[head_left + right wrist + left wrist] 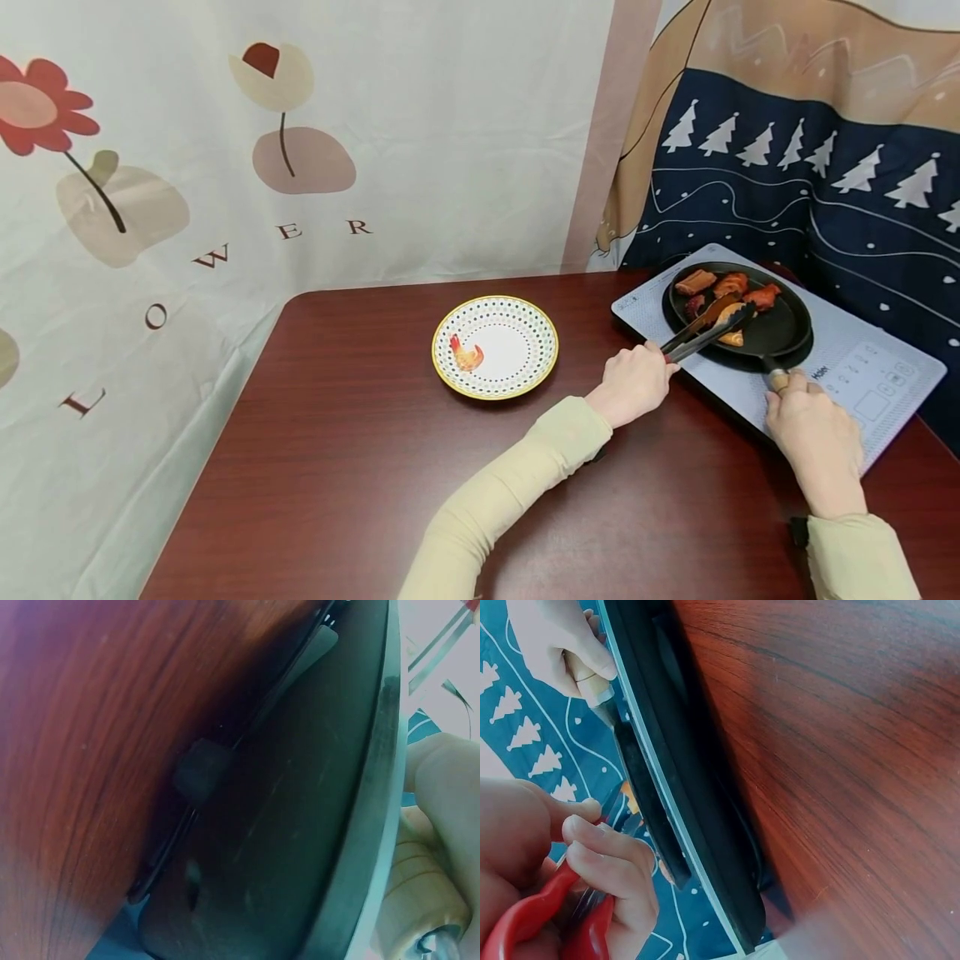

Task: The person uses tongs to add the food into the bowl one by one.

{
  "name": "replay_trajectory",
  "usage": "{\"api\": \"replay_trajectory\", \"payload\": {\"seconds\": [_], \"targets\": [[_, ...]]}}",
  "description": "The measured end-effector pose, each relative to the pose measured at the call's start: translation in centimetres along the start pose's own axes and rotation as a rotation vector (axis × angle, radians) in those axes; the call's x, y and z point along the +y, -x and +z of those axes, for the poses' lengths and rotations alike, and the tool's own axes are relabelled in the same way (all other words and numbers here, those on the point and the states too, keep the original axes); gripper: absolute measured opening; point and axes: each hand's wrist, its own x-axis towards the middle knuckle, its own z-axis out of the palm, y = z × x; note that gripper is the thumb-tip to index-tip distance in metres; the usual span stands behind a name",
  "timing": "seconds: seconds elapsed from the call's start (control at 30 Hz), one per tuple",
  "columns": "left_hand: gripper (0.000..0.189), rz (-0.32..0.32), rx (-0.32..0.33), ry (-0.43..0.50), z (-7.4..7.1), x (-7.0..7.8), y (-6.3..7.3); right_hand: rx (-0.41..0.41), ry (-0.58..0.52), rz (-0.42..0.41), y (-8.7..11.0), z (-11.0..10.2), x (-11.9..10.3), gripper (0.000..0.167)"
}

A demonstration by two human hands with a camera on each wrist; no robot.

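My left hand [636, 382] grips a pair of tongs [701, 337] by red handles [544, 904], which show close up in the left wrist view. The dark tips of the tongs reach into a black frying pan [780, 329], around an orange-and-white piece of food [731, 337]. My right hand [819, 433] holds the pan's wooden handle [420, 896]. Several brown and reddish food pieces [696, 282] lie toward the pan's far side. The pan sits on a light grey induction cooktop [862, 367].
A white plate [517, 350] with a yellow rim and dots stands left of the cooktop, with a shrimp [467, 354] on it. The dark red wooden table [360, 467] extends in front and to the left. Printed cloth curtains [465, 150] hang behind the table.
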Motion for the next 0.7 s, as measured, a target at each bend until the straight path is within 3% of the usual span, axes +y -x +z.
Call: {"api": "replay_trajectory", "payload": {"seconds": [0.37,0.7], "targets": [[0.034,0.004,0.042,-0.022,-0.32,-0.16,0.23,0.029,-0.006,-0.001,0.08,0.2,0.04,0.036],[0.028,0.011,0.038,-0.019,-0.48,-0.64,0.5,0.046,-0.007,-0.011,0.02,0.34,0.15,0.036]]}}
